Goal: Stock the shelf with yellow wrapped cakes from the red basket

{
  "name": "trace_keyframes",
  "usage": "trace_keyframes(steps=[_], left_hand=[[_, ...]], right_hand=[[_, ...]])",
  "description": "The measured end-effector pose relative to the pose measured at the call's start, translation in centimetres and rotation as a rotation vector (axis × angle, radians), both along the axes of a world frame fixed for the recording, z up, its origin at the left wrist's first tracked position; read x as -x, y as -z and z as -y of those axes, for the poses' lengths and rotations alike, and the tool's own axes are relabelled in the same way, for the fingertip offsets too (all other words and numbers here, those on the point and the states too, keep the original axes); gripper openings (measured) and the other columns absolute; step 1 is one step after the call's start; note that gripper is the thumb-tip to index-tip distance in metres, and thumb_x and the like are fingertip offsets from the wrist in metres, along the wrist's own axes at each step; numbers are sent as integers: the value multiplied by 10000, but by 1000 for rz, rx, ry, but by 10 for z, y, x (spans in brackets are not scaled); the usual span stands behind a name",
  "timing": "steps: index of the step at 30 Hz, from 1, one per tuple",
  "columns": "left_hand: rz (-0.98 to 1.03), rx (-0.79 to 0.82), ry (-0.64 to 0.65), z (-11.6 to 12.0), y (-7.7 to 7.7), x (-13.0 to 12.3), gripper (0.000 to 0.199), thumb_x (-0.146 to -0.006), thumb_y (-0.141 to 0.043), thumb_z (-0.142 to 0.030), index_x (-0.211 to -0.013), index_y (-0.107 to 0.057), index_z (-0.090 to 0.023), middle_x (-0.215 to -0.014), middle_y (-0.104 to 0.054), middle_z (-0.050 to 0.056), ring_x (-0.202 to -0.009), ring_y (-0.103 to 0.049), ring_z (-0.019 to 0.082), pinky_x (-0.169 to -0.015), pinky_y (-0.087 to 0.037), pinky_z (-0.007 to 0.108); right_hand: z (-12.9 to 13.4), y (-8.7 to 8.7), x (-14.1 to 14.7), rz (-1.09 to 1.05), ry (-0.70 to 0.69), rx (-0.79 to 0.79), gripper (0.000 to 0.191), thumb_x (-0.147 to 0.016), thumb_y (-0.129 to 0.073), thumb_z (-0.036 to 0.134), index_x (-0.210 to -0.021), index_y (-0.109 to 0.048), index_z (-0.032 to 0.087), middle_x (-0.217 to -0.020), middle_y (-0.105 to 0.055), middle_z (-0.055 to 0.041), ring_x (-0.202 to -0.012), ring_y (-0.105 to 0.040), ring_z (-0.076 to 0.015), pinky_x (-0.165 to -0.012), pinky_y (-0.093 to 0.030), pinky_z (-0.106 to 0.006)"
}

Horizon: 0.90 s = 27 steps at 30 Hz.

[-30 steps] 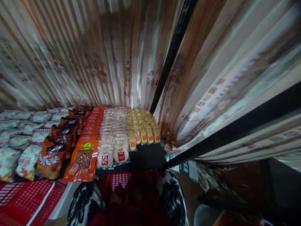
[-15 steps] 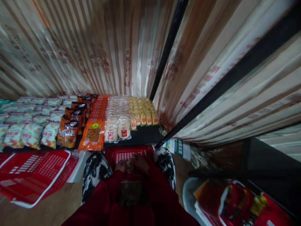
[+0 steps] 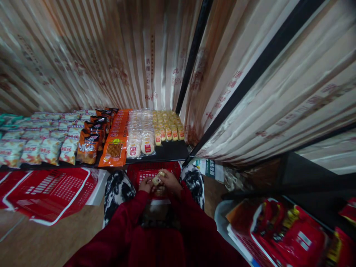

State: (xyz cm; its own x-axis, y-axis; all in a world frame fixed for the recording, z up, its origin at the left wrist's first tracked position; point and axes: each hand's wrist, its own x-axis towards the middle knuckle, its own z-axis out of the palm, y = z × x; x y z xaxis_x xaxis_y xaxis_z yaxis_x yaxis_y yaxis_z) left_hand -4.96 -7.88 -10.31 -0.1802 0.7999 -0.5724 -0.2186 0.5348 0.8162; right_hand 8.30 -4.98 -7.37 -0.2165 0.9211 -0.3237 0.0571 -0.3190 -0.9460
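Note:
Between my knees, my right hand (image 3: 170,181) grips a small pale-yellow snack packet (image 3: 157,180) from above. My left hand (image 3: 145,184) has its curled fingers on the packet's left side. Just under the hands, more yellow packets (image 3: 160,191) partly show. A red shopping basket (image 3: 143,173) sits in front of the hands, below the shelf. On the shelf's right part stand rows of similar yellow packets (image 3: 168,129), next to clear-wrapped round white crackers (image 3: 147,142).
Left along the black shelf (image 3: 167,151) are orange stick-snack packs (image 3: 112,154), orange-black bags (image 3: 87,148) and white bags (image 3: 50,150). Another red basket (image 3: 52,193) stands at lower left. At right are a black post (image 3: 222,122) and a basket of red packages (image 3: 303,237).
My hands have risen slightly, and the yellow packet now shows clearly between them. The view has shifted, bringing more of the red packages at right into sight.

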Motion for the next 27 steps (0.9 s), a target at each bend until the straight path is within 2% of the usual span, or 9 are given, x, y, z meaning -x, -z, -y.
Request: trace_keyframes(steps=[6,11,15,19,22,27], left_hand=[[11,-75,-16,-7,-16,1,267,-604,-736,-260,-779,-569,-148,-446,-503,-72,-354,-450,68,-383,-335,174],[29,-187,0,-7,-32,1,348,-579,-745,-283,-857,-585,-147,-562,-566,-51,-377,-499,75,-366,-345,177],[43,-250,12,-10,-38,2,367,-557,-731,-223,-888,-589,-153,-679,-595,-34,-423,-557,91,-386,-396,191],[17,-273,41,-17,-44,4,350,-540,-720,-176,-871,-611,-145,-776,-643,10,-500,-588,106,-472,-469,227],[-7,-312,39,-21,-52,3,327,-558,-730,-222,-857,-625,-143,-777,-659,23,-548,-595,111,-532,-493,236],[63,-350,34,-24,-66,-3,363,-538,-771,-307,-829,-624,-146,-752,-671,20,-567,-597,113,-579,-517,248]], right_hand=[[5,-32,-5,-27,96,78,400,-652,-649,532,-859,-572,199,-614,-572,33,-490,-486,-89,-418,-313,-187],[8,-46,-14,-72,145,61,494,-634,-653,601,-919,-595,201,-661,-603,21,-491,-503,-86,-407,-291,-184],[10,-50,-22,-89,114,60,560,-591,-683,598,-986,-593,211,-633,-598,30,-490,-504,-96,-422,-318,-199],[13,-58,-27,-79,64,2,510,-593,-708,540,-972,-596,218,-663,-605,31,-547,-535,-105,-475,-369,-206],[16,-66,-27,-83,81,-49,493,-588,-725,530,-954,-604,222,-727,-624,19,-616,-575,-124,-526,-405,-218],[21,-73,-26,-105,152,-124,491,-606,-706,582,-921,-606,219,-878,-648,-13,-704,-591,-142,-595,-437,-240]])
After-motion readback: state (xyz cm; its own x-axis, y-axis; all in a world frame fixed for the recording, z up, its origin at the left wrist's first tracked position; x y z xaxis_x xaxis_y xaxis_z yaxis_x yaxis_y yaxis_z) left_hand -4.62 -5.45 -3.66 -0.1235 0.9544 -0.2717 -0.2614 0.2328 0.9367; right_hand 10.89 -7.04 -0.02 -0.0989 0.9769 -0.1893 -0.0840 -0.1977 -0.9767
